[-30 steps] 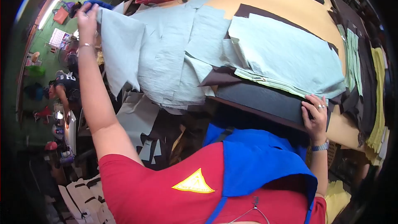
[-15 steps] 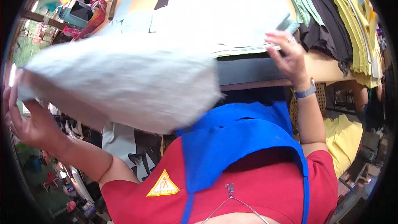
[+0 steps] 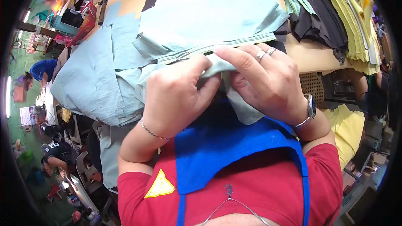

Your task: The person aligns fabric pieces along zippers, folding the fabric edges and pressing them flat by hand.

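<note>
My left hand (image 3: 178,90) and my right hand (image 3: 268,81) are close together at the table's near edge, both pinching the edge of a pale green fabric piece (image 3: 245,106). Part of this cloth hangs down below my right hand, in front of my blue apron. Just beyond my hands lies a stack of pale green fabric pieces (image 3: 205,16), its layered near edge showing. More pale green cloth (image 3: 96,71) spreads to the left and droops over the table's edge. Where the held piece joins that cloth is hidden behind my left hand.
Dark fabric (image 3: 320,16) and yellow fabric strips (image 3: 347,21) lie at the table's right end. A red basket (image 3: 86,23) and a dark-handled tool (image 3: 102,10) are at the upper left. Other people work on the left, one in a blue top (image 3: 43,68). Yellow cloth (image 3: 345,136) hangs at right.
My left hand has come from the far left to the middle, and the cloth it was swinging has settled. My right hand has moved left and nearer, and now grips the fabric edge.
</note>
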A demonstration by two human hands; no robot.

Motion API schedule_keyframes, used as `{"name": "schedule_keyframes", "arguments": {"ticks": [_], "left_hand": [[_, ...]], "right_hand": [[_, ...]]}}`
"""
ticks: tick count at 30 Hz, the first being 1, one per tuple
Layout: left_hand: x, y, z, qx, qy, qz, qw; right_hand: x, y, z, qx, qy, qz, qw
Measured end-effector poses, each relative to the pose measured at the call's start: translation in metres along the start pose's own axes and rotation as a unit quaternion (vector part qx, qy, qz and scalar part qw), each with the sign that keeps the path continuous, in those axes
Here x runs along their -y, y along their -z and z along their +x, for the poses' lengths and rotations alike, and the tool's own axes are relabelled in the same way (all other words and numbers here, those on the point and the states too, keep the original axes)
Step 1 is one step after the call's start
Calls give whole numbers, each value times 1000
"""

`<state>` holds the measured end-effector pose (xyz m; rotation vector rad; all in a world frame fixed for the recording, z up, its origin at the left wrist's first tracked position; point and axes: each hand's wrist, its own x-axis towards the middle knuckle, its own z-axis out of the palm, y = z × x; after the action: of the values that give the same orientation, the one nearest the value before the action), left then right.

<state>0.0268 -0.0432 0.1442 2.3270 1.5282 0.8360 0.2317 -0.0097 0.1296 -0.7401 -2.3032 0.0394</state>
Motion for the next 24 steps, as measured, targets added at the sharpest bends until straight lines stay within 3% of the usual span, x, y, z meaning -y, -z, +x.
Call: {"name": "schedule_keyframes", "arguments": {"ticks": [2,7,10,14,15,18,22,24], "left_hand": [[7,-10,-4,14,-18,-20,1000],[9,-18,-16,109,78,-48,990],[29,-26,-31,74,43,-1,996],[54,-18,-54,82,139,-32,986],[63,-15,-62,69,127,-58,988],[58,21,-69,68,196,-46,977],[42,105,-83,121,185,30,975],[57,152,-97,192,107,-147,964]], "right_hand": [[-6,-6,-8,-34,7,-11,999],[-16,4,-15,-1,-57,50,997],[-25,28,-13,11,-115,82,990],[-42,59,-21,37,-158,103,981],[-45,66,-25,62,-165,125,976],[-40,92,-23,177,-237,132,946],[-37,113,-26,186,-196,290,918],[-41,122,-23,231,-193,351,887]]}}
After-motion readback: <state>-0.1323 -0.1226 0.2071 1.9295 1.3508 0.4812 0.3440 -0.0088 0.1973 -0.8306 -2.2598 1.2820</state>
